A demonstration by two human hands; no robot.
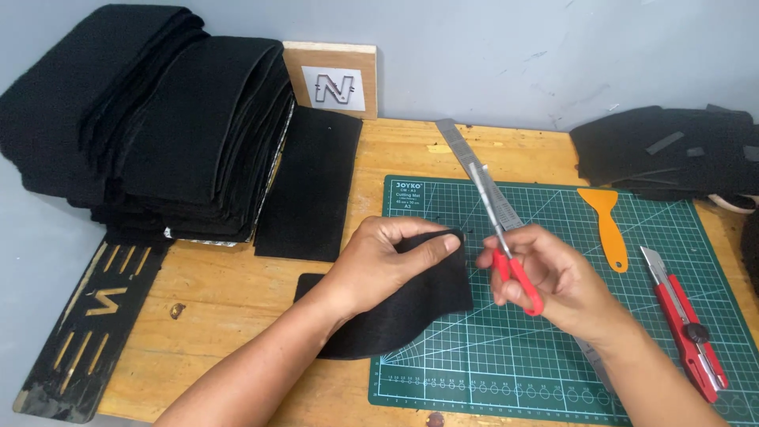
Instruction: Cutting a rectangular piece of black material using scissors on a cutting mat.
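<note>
My left hand [387,261] grips a piece of black felt [411,308] by its upper right corner, thumb on top, lifting it over the left edge of a green cutting mat [553,348]. My right hand [553,277] holds red-handled scissors [506,245], blades closed and pointing up and away, just right of the felt corner. The scissor blades overlap a long metal ruler [474,166] that lies diagonally on the mat.
A tall stack of folded black fabric [150,119] fills the back left, with a flat black sheet [312,182] beside it. An orange scraper [607,225] and a red utility knife [686,316] lie on the mat. More black pieces [672,150] sit at the back right. A black stencil strip [87,324] lies on the wooden table [229,308].
</note>
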